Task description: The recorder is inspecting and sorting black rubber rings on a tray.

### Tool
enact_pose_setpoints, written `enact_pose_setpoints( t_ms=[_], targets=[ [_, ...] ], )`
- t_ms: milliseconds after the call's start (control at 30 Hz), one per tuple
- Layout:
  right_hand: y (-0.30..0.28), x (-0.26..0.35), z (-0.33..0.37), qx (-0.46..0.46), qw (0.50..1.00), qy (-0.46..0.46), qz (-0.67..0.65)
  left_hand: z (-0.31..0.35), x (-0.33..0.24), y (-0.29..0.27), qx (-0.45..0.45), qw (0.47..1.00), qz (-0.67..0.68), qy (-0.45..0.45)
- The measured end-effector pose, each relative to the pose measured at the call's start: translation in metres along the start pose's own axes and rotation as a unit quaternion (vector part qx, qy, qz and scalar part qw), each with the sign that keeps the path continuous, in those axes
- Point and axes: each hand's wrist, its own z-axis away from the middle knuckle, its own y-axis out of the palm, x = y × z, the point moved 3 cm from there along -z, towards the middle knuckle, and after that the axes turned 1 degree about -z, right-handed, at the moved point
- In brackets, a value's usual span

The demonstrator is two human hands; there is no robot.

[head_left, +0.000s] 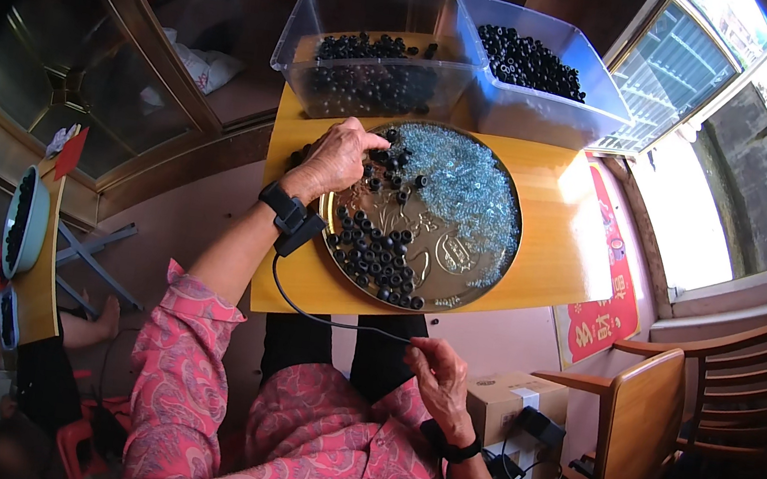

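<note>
My left hand [340, 156] reaches palm down over the far left of a round metal tray [418, 272]. One digit stretches out to touch black ring-shaped pieces [395, 157]; the other fingers are mostly hidden. More black pieces [377, 256] lie at the tray's near left, and small clear-blue beads [458, 177] cover its far right. Above my lap, my right hand [440, 385] is closed with fingertips pressed together. A thin black cable [335, 323] from the left wrist device [290, 217] meets these fingers; whether they grip it is unclear.
Two clear plastic bins [363, 93] [552, 117] of black pieces stand beyond the tray at the far edge of the yellow table [552, 193]. A cardboard box [513, 396] and wooden chair [643, 425] are at right. A pale blue basin [26, 224] sits on another table at left.
</note>
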Motion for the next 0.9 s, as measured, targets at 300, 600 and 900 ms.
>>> enact_pose_setpoints(
  t_ms=[300,600,900],
  targets=[
    [-0.002,0.000,0.002,0.011,1.000,0.008,0.009,0.003,0.002,-0.003,-0.015,0.999,0.035,-0.021],
    [0.000,-0.004,0.003,0.013,1.000,0.006,0.025,0.009,-0.016,0.005,0.032,0.998,0.047,-0.022],
    [-0.001,-0.001,0.005,0.009,1.000,0.006,0.023,0.015,-0.030,0.006,0.041,0.999,0.007,0.021]
  ],
)
